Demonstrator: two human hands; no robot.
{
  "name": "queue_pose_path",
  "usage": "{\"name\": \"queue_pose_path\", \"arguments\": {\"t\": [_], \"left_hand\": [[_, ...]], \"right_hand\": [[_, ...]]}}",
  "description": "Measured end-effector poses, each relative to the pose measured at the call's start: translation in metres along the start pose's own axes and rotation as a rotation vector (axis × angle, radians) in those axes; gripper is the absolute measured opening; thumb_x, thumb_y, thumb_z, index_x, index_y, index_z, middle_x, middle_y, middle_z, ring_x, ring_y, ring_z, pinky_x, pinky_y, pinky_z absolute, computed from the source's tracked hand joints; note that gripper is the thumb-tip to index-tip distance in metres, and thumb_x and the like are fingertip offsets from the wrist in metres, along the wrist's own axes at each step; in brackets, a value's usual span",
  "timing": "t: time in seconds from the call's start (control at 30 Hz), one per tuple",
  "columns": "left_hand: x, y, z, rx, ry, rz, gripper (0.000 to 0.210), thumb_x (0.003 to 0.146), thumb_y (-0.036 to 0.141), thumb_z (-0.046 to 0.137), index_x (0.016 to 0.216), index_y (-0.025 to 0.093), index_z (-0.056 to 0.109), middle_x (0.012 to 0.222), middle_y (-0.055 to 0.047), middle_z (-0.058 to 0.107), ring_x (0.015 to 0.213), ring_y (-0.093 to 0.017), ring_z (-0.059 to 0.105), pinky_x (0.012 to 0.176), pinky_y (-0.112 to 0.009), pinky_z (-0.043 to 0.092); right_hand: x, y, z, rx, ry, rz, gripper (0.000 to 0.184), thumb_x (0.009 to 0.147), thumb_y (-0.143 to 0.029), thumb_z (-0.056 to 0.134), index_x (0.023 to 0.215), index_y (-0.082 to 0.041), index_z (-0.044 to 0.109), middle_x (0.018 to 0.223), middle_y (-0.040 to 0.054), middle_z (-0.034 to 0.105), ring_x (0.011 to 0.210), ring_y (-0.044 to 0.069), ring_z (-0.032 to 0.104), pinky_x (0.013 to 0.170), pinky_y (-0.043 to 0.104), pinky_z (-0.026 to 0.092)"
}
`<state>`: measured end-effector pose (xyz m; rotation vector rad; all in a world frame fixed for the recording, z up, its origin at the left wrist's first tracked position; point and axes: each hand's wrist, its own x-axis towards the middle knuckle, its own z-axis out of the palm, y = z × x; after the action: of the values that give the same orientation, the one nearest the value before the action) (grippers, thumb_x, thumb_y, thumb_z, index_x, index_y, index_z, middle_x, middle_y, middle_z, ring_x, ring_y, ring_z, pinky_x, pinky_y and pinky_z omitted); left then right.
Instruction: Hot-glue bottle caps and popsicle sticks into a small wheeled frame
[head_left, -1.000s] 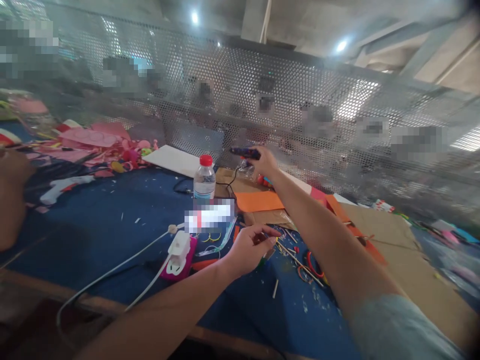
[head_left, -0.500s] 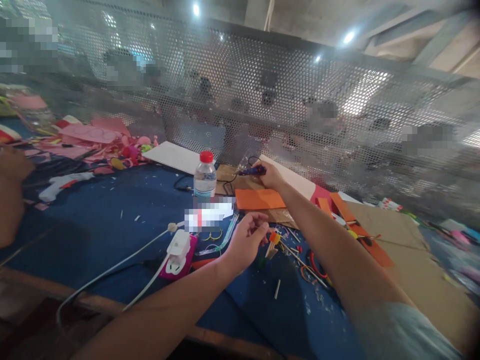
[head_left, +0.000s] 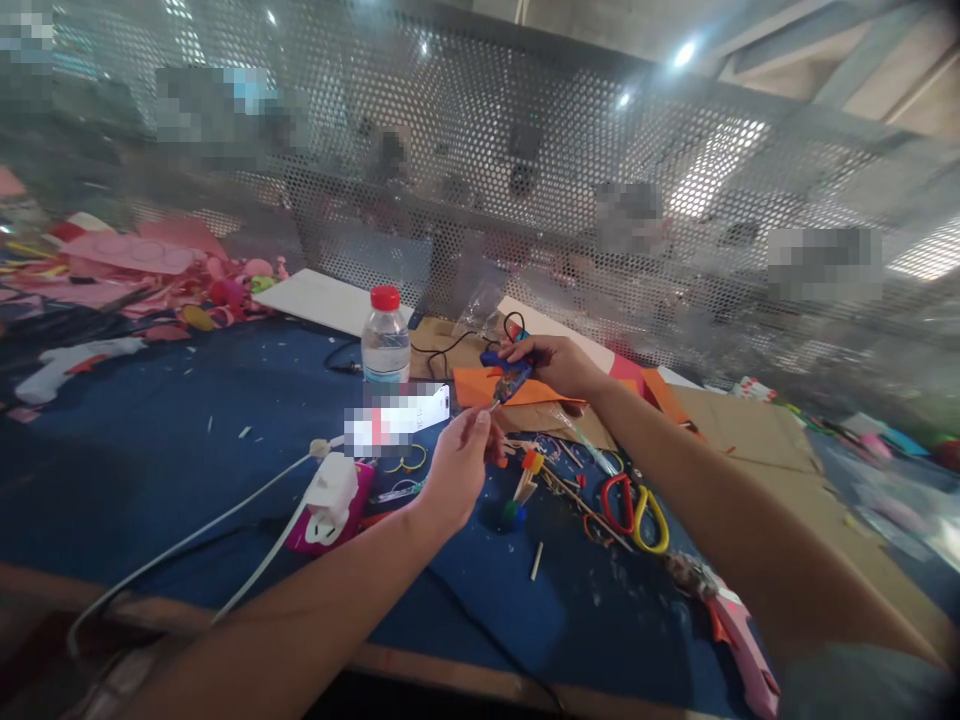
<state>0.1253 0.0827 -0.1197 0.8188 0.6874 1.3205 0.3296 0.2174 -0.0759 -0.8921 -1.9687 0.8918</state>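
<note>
My right hand (head_left: 553,362) is wrapped round a blue glue gun (head_left: 514,380), its nozzle pointing down and to the left. Right below that tip, my left hand (head_left: 459,470) is closed in a pinch; whatever lies between its fingers is too small and hidden to name. Just right of the left hand, a small piece of wooden sticks (head_left: 524,485) with an orange-yellow top and a blue-green ball at its base rests on the table. Behind the glue gun is a sheet of orange paper (head_left: 472,386).
A water bottle (head_left: 385,340) with a red cap stands beside a lit phone (head_left: 429,410). White plugs sit in a magenta power strip (head_left: 360,495). Scissors (head_left: 651,520) and a pink glue gun (head_left: 742,635) lie at right, a white glue gun (head_left: 75,362) at left. A perforated metal screen (head_left: 465,150) rises behind.
My right hand has brought the glue gun down and closer, its nozzle now at my left fingertips. My left hand's fingers have drawn together. Another person's arm at left has gone from view.
</note>
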Motion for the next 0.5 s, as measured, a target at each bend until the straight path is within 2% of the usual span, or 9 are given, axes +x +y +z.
{"name": "queue_pose_path", "arguments": {"t": [0.17, 0.4, 0.5], "left_hand": [[0.0, 0.002, -0.001, 0.022, -0.005, 0.002, 0.039, 0.085, 0.053, 0.078, 0.088, 0.015, 0.071, 0.068, 0.001, 0.06, 0.056, -0.009, 0.054, 0.054, -0.022, 0.044], [0.0, 0.004, -0.002, 0.066, 0.016, 0.015, 0.039, 0.082, 0.053, 0.08, 0.079, 0.016, 0.068, 0.061, 0.002, 0.058, 0.055, -0.01, 0.054, 0.054, -0.022, 0.042], [-0.001, 0.005, -0.002, 0.085, 0.022, 0.028, 0.039, 0.082, 0.053, 0.079, 0.079, 0.016, 0.068, 0.061, 0.002, 0.057, 0.055, -0.01, 0.053, 0.053, -0.022, 0.04]], "right_hand": [[0.0, -0.007, 0.0, -0.011, -0.002, -0.027, 0.03, 0.077, -0.048, 0.086, 0.09, -0.023, 0.076, 0.115, 0.0078, 0.078, 0.124, 0.025, 0.069, 0.114, 0.047, 0.05], [0.002, -0.012, -0.004, -0.009, -0.021, -0.041, 0.028, 0.077, -0.044, 0.087, 0.091, -0.022, 0.076, 0.112, 0.0082, 0.078, 0.126, 0.026, 0.068, 0.113, 0.048, 0.051], [0.006, -0.008, -0.011, 0.011, 0.02, -0.049, 0.027, 0.076, -0.039, 0.088, 0.092, -0.022, 0.075, 0.115, 0.0087, 0.078, 0.125, 0.028, 0.068, 0.113, 0.05, 0.051]]}}
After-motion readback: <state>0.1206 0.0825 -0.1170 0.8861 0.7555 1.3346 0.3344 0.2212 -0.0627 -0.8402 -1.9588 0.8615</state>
